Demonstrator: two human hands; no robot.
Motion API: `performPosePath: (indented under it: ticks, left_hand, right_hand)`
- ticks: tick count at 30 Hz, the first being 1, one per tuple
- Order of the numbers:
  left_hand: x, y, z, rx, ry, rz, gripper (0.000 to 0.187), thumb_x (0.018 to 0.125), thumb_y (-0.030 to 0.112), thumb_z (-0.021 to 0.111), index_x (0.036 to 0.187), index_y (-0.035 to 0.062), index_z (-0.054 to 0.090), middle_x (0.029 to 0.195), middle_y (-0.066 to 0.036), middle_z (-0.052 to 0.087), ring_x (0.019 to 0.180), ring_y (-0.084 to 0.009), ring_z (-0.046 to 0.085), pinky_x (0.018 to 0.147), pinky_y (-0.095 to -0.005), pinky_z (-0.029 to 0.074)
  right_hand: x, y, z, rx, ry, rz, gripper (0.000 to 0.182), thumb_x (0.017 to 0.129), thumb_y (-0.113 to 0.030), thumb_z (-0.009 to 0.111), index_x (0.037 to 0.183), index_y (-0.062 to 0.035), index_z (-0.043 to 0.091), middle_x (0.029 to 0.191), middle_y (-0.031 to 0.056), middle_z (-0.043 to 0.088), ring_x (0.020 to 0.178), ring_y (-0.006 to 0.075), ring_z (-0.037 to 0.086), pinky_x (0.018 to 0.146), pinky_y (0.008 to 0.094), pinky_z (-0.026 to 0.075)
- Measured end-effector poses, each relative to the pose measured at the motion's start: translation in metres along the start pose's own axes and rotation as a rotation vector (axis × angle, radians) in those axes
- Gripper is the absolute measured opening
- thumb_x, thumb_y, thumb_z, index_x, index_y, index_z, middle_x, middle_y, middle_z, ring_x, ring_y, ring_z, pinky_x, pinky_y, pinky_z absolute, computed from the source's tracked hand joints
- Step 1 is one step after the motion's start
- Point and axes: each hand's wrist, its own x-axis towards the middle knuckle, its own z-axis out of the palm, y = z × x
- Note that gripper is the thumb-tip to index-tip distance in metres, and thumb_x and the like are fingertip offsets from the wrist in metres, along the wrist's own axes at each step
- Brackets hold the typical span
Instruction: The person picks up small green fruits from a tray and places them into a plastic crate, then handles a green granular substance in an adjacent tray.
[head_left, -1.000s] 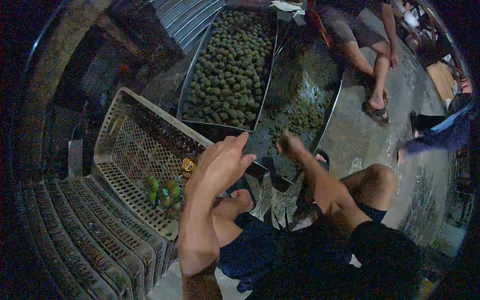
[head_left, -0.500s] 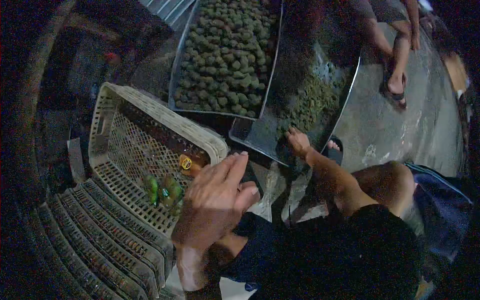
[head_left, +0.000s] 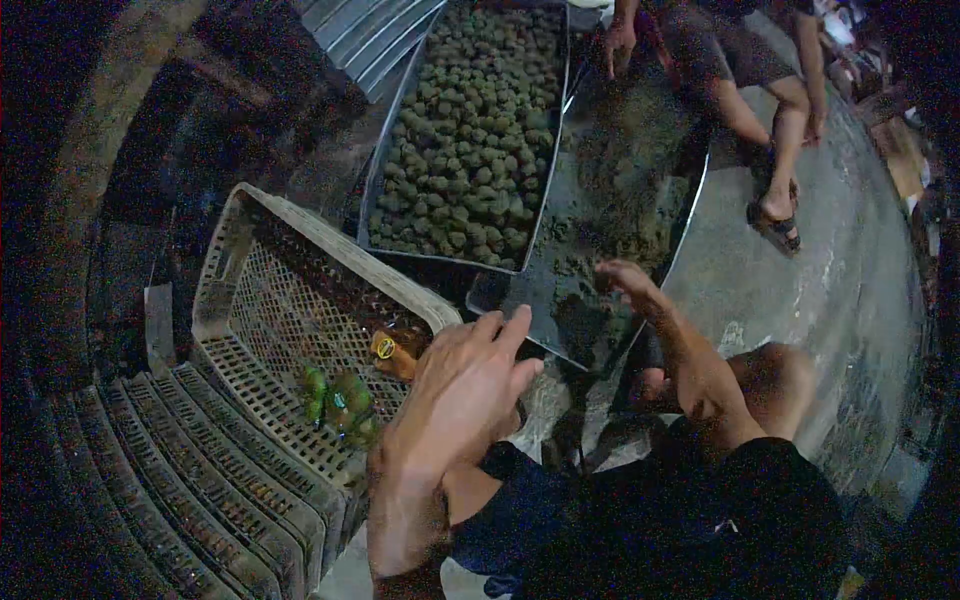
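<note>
My left hand (head_left: 465, 385) is raised close to the camera, beside the plastic crate's near corner. Its fingers are stretched out with the thumb apart, and nothing shows in it. My right hand (head_left: 628, 280) hovers over the near part of a dark metal tray (head_left: 535, 300), its fingers curled together around something dark that I cannot make out. Loose, greenish-brown crumbly material (head_left: 635, 230) lies spread in this tray. Directly left of it, a second metal tray is filled with many rough, greenish-brown balls (head_left: 470, 150).
A pale plastic crate (head_left: 340, 240) holds green bottles (head_left: 345, 400) and an orange packet with a yellow label (head_left: 395, 352). Stacked crates (head_left: 200, 490) stand at lower left. Across the tray sits another person, with a hand (head_left: 620, 45) near its far end and a sandalled foot (head_left: 778, 210) on the concrete floor.
My right hand has lifted off the material in the tray and moved slightly right. The other person's hand has come into view at the tray's far end. The camera view has shifted.
</note>
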Motion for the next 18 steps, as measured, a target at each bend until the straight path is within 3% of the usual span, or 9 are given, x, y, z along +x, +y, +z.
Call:
performPosePath:
  ticks: [1, 4, 6, 8, 9, 12, 14, 16, 18]
  left_hand:
    - [0.001, 0.001, 0.001, -0.004, -0.001, -0.005, 0.05, 0.084, 0.028, 0.061, 0.126, 0.0032, 0.048, 0.116, -0.02, 0.056, 0.105, -0.0375, 0.054, 0.09, -0.0422, 0.044]
    - [0.007, 0.005, 0.003, -0.014, 0.0, -0.015, 0.05, 0.084, 0.029, 0.06, 0.126, 0.003, 0.048, 0.116, -0.021, 0.057, 0.103, -0.0379, 0.055, 0.087, -0.0429, 0.045]
    - [0.01, 0.01, 0.0, -0.009, 0.016, -0.011, 0.05, 0.085, 0.029, 0.059, 0.126, 0.0033, 0.048, 0.116, -0.021, 0.056, 0.102, -0.0382, 0.056, 0.087, -0.0435, 0.046]
    - [0.011, 0.012, -0.001, -0.002, 0.027, -0.013, 0.049, 0.085, 0.029, 0.059, 0.125, 0.0036, 0.048, 0.116, -0.021, 0.056, 0.101, -0.0384, 0.056, 0.086, -0.044, 0.046]
    - [0.011, 0.012, 0.0, -0.063, 0.027, -0.032, 0.049, 0.085, 0.03, 0.058, 0.126, 0.0037, 0.048, 0.116, -0.021, 0.057, 0.102, -0.0378, 0.056, 0.086, -0.0442, 0.046]
    - [0.014, 0.015, -0.002, -0.063, -0.002, -0.051, 0.05, 0.086, 0.031, 0.057, 0.127, 0.0038, 0.048, 0.117, -0.02, 0.056, 0.105, -0.0363, 0.056, 0.088, -0.0436, 0.045]
    - [0.014, 0.013, 0.001, 0.0, -0.03, -0.054, 0.05, 0.087, 0.032, 0.057, 0.127, 0.0036, 0.048, 0.119, -0.02, 0.056, 0.106, -0.0354, 0.056, 0.09, -0.0428, 0.045]
    - [0.015, 0.006, 0.009, 0.032, 0.062, 0.005, 0.051, 0.086, 0.032, 0.057, 0.127, 0.0032, 0.048, 0.12, -0.021, 0.055, 0.109, -0.035, 0.054, 0.093, -0.0417, 0.044]
    - [0.016, 0.004, 0.012, 0.031, 0.061, 0.002, 0.051, 0.086, 0.033, 0.058, 0.127, 0.0025, 0.048, 0.121, -0.021, 0.055, 0.11, -0.0356, 0.054, 0.094, -0.0414, 0.043]
  right_hand:
    - [-0.023, -0.034, -0.009, 0.071, 0.005, 0.008, 0.06, 0.082, -0.044, 0.065, 0.121, -0.001, 0.049, 0.073, 0.005, 0.057, 0.07, 0.0184, 0.058, 0.061, 0.0325, 0.048]
    - [0.001, -0.026, -0.028, -0.032, 0.091, -0.21, 0.055, 0.081, -0.043, 0.065, 0.111, 0.0007, 0.052, 0.079, 0.0111, 0.062, 0.073, 0.027, 0.061, 0.061, 0.0397, 0.048]
    - [0.004, -0.022, -0.036, -0.342, 0.215, -0.491, 0.051, 0.081, -0.042, 0.065, 0.105, 0.0018, 0.054, 0.084, 0.0152, 0.065, 0.076, 0.0327, 0.064, 0.061, 0.0444, 0.048]
    - [-0.012, -0.036, -0.038, -0.798, 0.36, -0.576, 0.046, 0.079, -0.042, 0.066, 0.09, 0.0018, 0.059, 0.081, 0.0221, 0.064, 0.077, 0.0397, 0.063, 0.063, 0.0478, 0.049]
    - [-0.023, -0.047, -0.034, -0.87, 0.437, -0.498, 0.042, 0.079, -0.042, 0.066, 0.082, 0.0005, 0.061, 0.077, 0.0251, 0.062, 0.077, 0.0402, 0.062, 0.066, 0.0472, 0.05]
    - [-0.087, -0.097, -0.031, -1.09, 0.398, -0.464, 0.04, 0.079, -0.042, 0.065, 0.082, -0.0015, 0.062, 0.075, 0.024, 0.062, 0.077, 0.0409, 0.062, 0.067, 0.0484, 0.049]
    - [-0.103, -0.106, -0.041, -1.122, 0.414, -0.604, 0.039, 0.08, -0.041, 0.064, 0.083, -0.002, 0.061, 0.075, 0.0216, 0.063, 0.076, 0.0399, 0.063, 0.067, 0.0482, 0.05]
    - [-0.107, -0.116, -0.053, -1.243, 0.318, -0.721, 0.038, 0.08, -0.038, 0.065, 0.092, -0.003, 0.059, 0.076, 0.0197, 0.064, 0.075, 0.0391, 0.063, 0.065, 0.0479, 0.05]
    - [-0.121, -0.133, -0.065, -1.331, 0.175, -0.651, 0.04, 0.079, -0.035, 0.065, 0.103, -0.0037, 0.054, 0.078, 0.0195, 0.063, 0.077, 0.0394, 0.063, 0.065, 0.0485, 0.05]
